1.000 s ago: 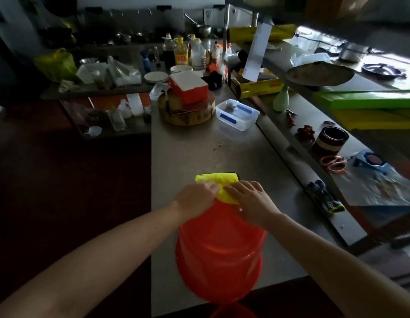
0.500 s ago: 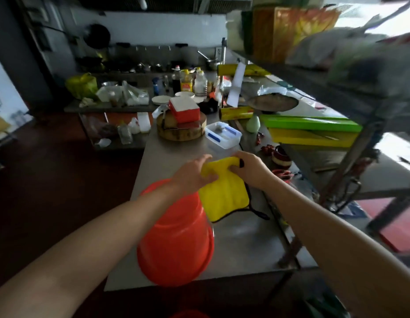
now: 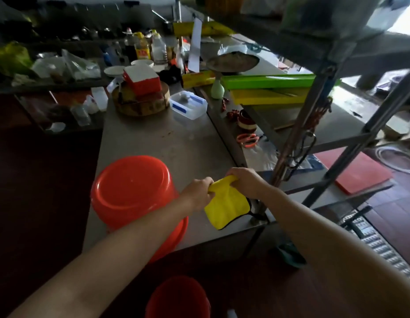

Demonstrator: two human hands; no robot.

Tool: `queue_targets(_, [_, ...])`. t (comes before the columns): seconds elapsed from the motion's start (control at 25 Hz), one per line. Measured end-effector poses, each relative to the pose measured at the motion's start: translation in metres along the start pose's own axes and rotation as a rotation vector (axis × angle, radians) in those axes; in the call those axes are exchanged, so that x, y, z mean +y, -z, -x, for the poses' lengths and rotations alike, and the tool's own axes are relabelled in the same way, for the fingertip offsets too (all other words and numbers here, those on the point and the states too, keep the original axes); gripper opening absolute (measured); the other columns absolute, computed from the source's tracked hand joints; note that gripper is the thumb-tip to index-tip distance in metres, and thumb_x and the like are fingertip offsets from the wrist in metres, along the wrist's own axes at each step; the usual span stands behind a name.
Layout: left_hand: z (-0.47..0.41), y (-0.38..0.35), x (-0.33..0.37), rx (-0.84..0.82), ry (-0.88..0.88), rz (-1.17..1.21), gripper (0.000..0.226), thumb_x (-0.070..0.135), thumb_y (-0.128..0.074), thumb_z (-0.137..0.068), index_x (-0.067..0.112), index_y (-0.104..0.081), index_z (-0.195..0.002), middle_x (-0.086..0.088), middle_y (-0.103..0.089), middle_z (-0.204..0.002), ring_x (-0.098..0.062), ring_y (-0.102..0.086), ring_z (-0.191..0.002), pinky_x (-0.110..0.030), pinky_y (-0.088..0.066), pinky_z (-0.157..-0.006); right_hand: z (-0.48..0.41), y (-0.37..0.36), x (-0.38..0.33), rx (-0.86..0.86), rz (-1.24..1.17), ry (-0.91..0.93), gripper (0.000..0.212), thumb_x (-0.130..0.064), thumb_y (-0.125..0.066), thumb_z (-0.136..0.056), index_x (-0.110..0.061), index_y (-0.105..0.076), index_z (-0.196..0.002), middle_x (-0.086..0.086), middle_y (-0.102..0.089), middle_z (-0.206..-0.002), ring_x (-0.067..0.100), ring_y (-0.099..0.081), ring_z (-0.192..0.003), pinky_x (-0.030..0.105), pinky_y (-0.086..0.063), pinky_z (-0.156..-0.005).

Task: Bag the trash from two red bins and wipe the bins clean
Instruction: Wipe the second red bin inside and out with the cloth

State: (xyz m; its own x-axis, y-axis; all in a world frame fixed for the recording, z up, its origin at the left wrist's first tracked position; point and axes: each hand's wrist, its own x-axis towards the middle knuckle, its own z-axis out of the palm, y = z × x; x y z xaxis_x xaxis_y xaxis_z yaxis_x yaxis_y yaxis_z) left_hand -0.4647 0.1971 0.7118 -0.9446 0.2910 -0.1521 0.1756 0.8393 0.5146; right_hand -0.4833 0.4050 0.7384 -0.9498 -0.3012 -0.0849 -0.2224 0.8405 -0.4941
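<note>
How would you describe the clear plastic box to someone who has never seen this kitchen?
Start at the long steel table in the middle. At its far end lies a round wooden block with a red carton on top; the box stands just right of that block. Unlike these neighbours, it is see-through, with blue strips.

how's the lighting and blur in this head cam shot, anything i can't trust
Head view: dim overall, daylight blown out at the top right; floor left of the steel table nearly black; wide-angle stretch toward the corners; upper shelf rack smeared; left hand, right hand, yellow cloth and upturned red bin fairly sharp.
</note>
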Motion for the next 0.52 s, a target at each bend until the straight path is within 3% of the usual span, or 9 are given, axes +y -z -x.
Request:
queue_targets(0.12, [-0.019, -0.044, -0.005, -0.059, 0.079, 0.092, 0.016, 0.028, -0.057, -0.092, 0.022, -0.059, -0.107, -0.007, -0.067, -0.094, -0.029, -0.065, -0.090, -0.029, -0.040, -0.067, -0.022, -0.022, 0.027, -0.085, 0.107, -0.019, 0.033, -0.004, -0.059, -0.089, -0.019, -0.069, -0.117, 0.004, -0.065, -0.111, 0.026, -0.062, -0.104, 0.034, -0.051, -0.084])
queue_targets(0.32, [-0.064, -0.112, -0.013, -0.110, 0.241, 0.286, 0.021, 0.024, -0.059, -0.093, 0.011, -0.063, -0.110, -0.010, -0.067, -0.101, -0.026, -0.063, -0.095, -0.031, -0.039, -0.068, -0.077, -0.062, 0.076, -0.248, 0.279, -0.063, 0.046, -0.003, -0.054, -0.088, -0.026, -0.064, -0.127, 0.006, -0.058, -0.125, 0.031, -0.061, -0.113, 0.032, -0.048, -0.078])
queue_targets(0.4, [-0.076, -0.136, -0.033, -0.119, 0.336, 0.299, 0.028, 0.027, -0.056, -0.096, 0.010, -0.060, -0.117, -0.014, -0.067, -0.113, -0.032, -0.063, -0.105, -0.031, -0.041, -0.074, -0.105, -0.090, 0.084, -0.302, 0.361, -0.039, 0.051, -0.004, -0.052, -0.089, -0.029, -0.059, -0.133, 0.006, -0.055, -0.129, 0.033, -0.060, -0.117, 0.033, -0.047, -0.080])
queue_targets(0.52, [-0.073, -0.179, -0.078, -0.132, 0.458, 0.140, 0.038, 0.018, -0.045, -0.099, 0.007, -0.049, -0.135, -0.020, -0.059, -0.131, -0.037, -0.057, -0.120, -0.039, -0.043, -0.094, -0.128, -0.154, 0.094, -0.348, 0.536, 0.088, 0.057, -0.014, -0.049, -0.096, -0.033, -0.041, -0.149, 0.005, -0.046, -0.141, 0.030, -0.051, -0.128, 0.042, -0.044, -0.100])
